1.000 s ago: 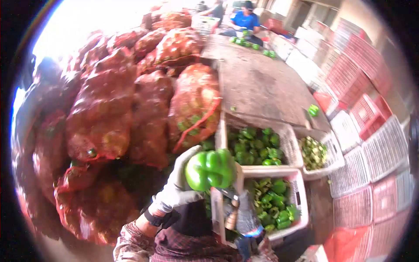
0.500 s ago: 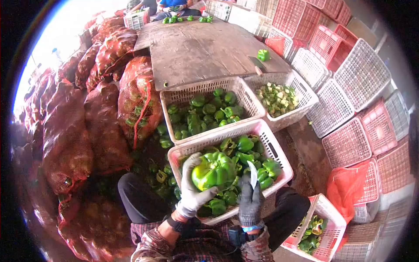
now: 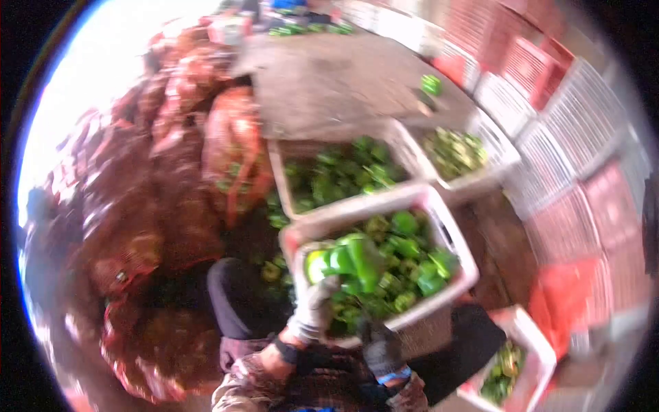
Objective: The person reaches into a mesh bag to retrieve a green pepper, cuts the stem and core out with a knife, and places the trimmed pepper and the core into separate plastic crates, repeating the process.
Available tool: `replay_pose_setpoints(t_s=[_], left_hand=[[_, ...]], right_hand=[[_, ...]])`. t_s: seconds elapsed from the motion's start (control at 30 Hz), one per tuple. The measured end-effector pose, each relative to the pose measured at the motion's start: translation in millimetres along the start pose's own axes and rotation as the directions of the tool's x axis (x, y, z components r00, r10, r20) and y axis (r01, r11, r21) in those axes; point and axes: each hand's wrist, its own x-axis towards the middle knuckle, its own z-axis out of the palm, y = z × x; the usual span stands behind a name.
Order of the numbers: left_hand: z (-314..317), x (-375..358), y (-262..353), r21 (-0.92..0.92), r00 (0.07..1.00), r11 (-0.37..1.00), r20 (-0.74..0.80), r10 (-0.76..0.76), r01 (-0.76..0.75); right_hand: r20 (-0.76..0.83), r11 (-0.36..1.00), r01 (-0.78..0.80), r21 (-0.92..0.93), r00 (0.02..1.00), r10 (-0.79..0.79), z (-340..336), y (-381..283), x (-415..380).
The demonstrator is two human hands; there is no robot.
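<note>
My left hand [image 3: 316,307], in a pale glove, is closed round the lower side of a large green bell pepper [image 3: 353,262]. The pepper is held above a white crate [image 3: 449,223] of green bell peppers, tilted with its side towards me. My right hand [image 3: 381,349], in a dark grey glove, is closed low at the crate's near edge. The curved knife seen in it half a second ago is lost in the blur. Motion smears the whole view.
Behind stand a second crate of peppers [image 3: 336,206] and a crate of pale cut pieces [image 3: 456,154]. A wooden board [image 3: 329,82] bears a lone pepper [image 3: 430,84]. Red mesh sacks [image 3: 158,185] are heaped at left, stacked crates [image 3: 570,220] at right. Another crate [image 3: 542,371] sits lower right.
The head view has shifted, so the scene sits further right and is blurred. The bell pepper has been turned in my left hand. My right hand has dropped lower, away from the pepper.
</note>
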Motion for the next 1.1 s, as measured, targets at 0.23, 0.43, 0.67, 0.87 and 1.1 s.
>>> replay_pose_setpoints(t_s=[0.23,0.43,0.67,0.87,1.1], left_hand=[[-24,24,-1,0.419,0.939,0.905,0.335,-0.073,-0.079],[-34,-5,-24,0.414,0.885,0.898,0.461,-0.061,-0.153],[-45,-29,-2,0.519,0.837,0.847,0.411,-0.362,0.111],[-35,-43,-12,0.444,0.794,0.813,0.296,-0.531,0.378],[-69,-33,-48,0.092,0.573,0.652,0.398,-0.716,0.752]], right_hand=[[0.178,0.786,-0.244,0.569,0.969,0.172,-30,-33,65],[0.243,0.673,-0.308,0.673,0.951,0.193,-28,-39,76],[0.371,0.224,-0.367,0.903,0.928,0.026,-30,-42,34],[0.216,0.573,-0.259,0.777,0.966,0.144,-23,-27,10],[0.278,0.76,-0.102,0.642,0.955,-0.106,-54,27,11]])
